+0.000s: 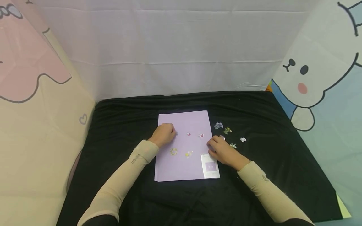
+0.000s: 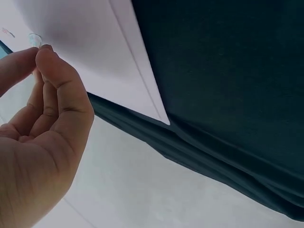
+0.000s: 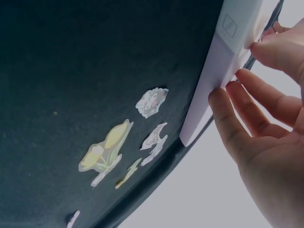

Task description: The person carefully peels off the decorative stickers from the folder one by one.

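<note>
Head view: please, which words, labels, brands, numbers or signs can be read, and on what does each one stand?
"Le…", on the left sleeve: the remaining letters are too blurred.
Right sleeve: small dark lettering, too blurred to read.
White label on the lilac sheet: marks in its square, too small to read.
Left backdrop: a drawn heart, no lettering.

Soft, even light fills the head view, where the wrinkled black cloth point(image 1: 121, 131) loses detail and the creased white fabric backdrop point(image 1: 181, 40) looks greyish. In the left wrist view a blurry shadow dims the flat rectangular lilac sheet point(image 2: 109, 61); the right wrist view looks hazy, the backdrop washed out
</note>
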Demonstrator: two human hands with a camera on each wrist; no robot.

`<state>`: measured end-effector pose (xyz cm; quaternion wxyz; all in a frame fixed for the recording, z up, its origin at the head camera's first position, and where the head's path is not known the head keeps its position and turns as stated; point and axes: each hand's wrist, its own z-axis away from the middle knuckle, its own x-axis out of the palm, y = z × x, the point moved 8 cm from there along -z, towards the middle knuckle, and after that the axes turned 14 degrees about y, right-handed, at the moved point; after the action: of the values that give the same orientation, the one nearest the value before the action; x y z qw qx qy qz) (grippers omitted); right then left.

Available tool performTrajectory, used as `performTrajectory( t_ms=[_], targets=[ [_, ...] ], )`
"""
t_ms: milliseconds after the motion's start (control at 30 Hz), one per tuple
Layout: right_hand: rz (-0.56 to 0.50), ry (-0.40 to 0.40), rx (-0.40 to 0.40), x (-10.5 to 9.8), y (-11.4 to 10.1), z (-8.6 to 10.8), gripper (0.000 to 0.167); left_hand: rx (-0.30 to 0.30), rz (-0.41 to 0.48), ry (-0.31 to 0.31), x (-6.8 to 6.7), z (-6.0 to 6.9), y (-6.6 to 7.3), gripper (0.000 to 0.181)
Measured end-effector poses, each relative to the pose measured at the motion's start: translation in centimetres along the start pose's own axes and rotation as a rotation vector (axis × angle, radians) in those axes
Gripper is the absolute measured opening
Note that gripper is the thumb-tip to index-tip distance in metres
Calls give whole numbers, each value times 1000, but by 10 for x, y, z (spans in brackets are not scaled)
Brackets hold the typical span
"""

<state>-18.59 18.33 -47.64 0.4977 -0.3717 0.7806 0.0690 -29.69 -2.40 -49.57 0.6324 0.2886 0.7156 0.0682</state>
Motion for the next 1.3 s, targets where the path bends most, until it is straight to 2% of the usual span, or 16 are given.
performTrajectory(
  t_ms=[100,200,300,500,667,800,867,1033,1300],
  targets=[
    [-9,-19,13,2,1,1,22,-29,2,-16,-1,3,-12,16],
    [-15,-54,43,4,3,2,24,-74,0,-19,-7,9,-33,17],
    [-13,-76,68,5,5,4,24,-113,-6,-11,-19,16,-58,17],
    [-7,-74,65,3,8,4,24,-207,-62,4,-47,35,-106,15],
    [-4,-98,97,4,10,4,24,-230,-111,33,-62,50,-129,13],
    [-11,-112,113,6,10,4,24,-243,-138,58,-69,58,-137,13],
    [-12,-113,118,5,10,4,25,-242,-142,63,-71,60,-136,14],
    [-14,-111,126,2,9,4,25,-234,-139,73,-76,60,-132,14],
    [-31,-104,118,-2,9,3,24,-217,-134,63,-74,56,-123,15]
  ],
)
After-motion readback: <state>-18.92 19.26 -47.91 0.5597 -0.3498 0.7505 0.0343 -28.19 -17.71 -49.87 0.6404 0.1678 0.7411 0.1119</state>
